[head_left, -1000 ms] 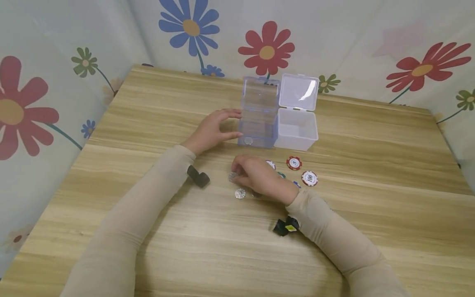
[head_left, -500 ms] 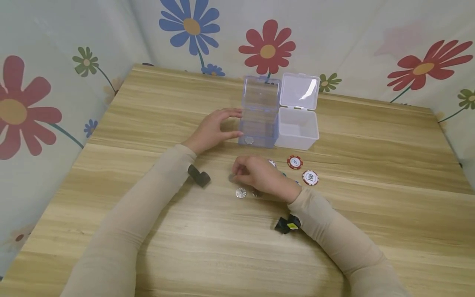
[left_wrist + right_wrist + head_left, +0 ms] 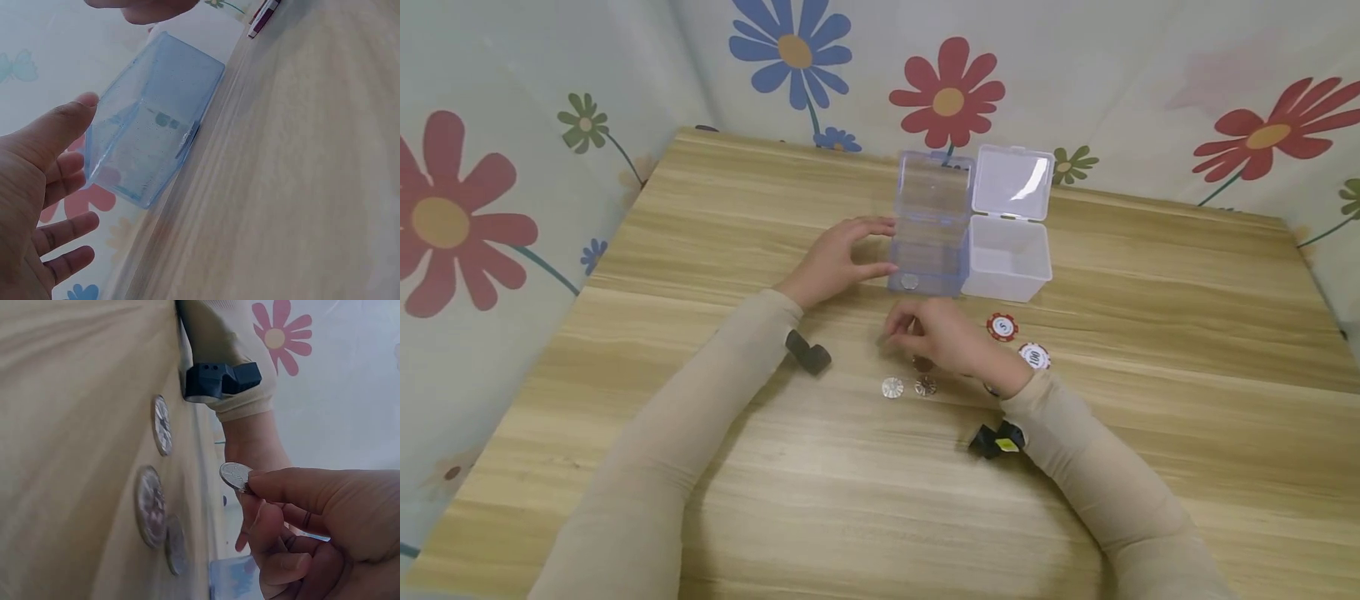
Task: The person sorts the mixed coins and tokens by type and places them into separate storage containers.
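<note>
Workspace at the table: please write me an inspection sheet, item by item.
Surface: wood-grain tabletop.
Job's things: held coin; three loose coins on the tabletop; another coin inside the open blue box; open white box beside that box.
Clutter: poker chips near the right hand, some partly hidden.
Grippers: left hand at the blue box's side, fingers spread; right hand pinches the held coin.
Cables: nothing seen.
Surroundings: flower-print wall.

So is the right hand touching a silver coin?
Touching. The right wrist view shows the right hand pinching the silver coin at one edge.
</note>
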Tool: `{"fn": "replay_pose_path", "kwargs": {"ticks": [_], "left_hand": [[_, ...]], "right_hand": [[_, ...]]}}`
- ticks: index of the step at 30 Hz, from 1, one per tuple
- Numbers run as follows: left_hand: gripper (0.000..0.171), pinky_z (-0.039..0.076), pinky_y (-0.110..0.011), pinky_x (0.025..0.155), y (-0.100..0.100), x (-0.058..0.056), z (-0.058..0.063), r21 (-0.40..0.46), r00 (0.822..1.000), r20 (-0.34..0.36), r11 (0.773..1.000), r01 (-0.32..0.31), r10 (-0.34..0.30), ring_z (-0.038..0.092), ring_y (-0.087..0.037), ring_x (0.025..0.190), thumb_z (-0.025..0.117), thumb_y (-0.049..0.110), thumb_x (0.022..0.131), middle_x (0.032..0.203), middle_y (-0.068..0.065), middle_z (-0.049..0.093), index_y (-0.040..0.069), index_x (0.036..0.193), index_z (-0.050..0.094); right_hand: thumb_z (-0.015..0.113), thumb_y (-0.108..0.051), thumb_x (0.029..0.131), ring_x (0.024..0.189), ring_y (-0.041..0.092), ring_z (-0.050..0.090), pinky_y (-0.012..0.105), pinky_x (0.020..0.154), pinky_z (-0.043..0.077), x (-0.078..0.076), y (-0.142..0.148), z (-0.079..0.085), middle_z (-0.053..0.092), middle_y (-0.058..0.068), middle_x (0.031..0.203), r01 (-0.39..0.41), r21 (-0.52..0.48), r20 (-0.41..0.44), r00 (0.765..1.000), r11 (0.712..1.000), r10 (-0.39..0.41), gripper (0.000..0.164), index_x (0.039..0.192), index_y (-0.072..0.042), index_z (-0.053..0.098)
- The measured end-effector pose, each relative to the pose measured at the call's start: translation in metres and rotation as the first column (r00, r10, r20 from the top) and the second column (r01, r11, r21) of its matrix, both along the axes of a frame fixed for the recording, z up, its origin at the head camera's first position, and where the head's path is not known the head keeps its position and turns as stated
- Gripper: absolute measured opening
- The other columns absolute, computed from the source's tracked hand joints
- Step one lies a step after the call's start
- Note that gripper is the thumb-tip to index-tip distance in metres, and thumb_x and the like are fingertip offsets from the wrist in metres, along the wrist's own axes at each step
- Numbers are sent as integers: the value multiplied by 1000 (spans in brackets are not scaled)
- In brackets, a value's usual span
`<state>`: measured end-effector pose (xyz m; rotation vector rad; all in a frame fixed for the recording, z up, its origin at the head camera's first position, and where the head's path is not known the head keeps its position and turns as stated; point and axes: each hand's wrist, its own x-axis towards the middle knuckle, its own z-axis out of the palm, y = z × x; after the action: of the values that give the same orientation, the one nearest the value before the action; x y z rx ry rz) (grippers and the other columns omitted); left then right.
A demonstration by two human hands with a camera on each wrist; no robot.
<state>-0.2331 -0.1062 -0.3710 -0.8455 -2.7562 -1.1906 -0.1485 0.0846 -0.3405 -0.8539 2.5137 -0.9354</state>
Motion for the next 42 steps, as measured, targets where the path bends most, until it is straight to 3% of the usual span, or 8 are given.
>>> {"fn": "replay_pose_path", "kwargs": {"ticks": [10, 21, 27, 32, 42], "left_hand": [[56, 24, -33, 112, 1, -2, 1, -19, 1000, 1, 1000, 5, -5, 37, -14, 130, 68, 41, 75, 139, 6, 44, 16, 123, 53], [55, 25, -31, 112, 1, -2, 0, -3, 1000, 4, 1000, 4, -4, 37, -15, 130, 68, 41, 76, 138, 5, 44, 15, 122, 54], [55, 25, -33, 112, 1, -1, 1, -7, 1000, 18, 1000, 0, 0, 36, -15, 131, 68, 42, 76, 139, 5, 43, 17, 123, 53], [55, 25, -32, 112, 1, 1, 2, -6, 1000, 25, 1000, -3, 3, 36, -15, 131, 68, 41, 76, 139, 6, 43, 18, 123, 53], [54, 27, -31, 111, 0, 2, 2, -2, 1000, 23, 1000, -2, 2, 37, -14, 130, 68, 39, 76, 138, 5, 45, 16, 123, 53]], "right_hand": [[64, -15, 82, 58, 11, 51, 20, 52, 41, -12, 10, 17, 66, 4, 77, 38, -23, -75, 996, 999, -40, 6, 84, -10, 65], [62, -16, 83, 60, 14, 52, 22, 55, 42, -28, 16, 24, 65, 4, 77, 117, -4, -151, 982, 993, -116, 7, 85, -11, 65], [61, -18, 84, 61, 14, 51, 23, 56, 42, -37, 18, 28, 65, 5, 78, 168, 8, -162, 973, 986, -165, 8, 85, -10, 64], [61, -15, 84, 62, 15, 51, 22, 56, 42, -46, 19, 31, 65, 8, 80, 166, -4, -186, 969, 986, -164, 9, 86, -7, 64], [61, -16, 84, 56, 14, 54, 22, 51, 44, -61, 16, 33, 65, 9, 80, 236, -10, -162, 959, 972, -235, 9, 86, -8, 63]]}}
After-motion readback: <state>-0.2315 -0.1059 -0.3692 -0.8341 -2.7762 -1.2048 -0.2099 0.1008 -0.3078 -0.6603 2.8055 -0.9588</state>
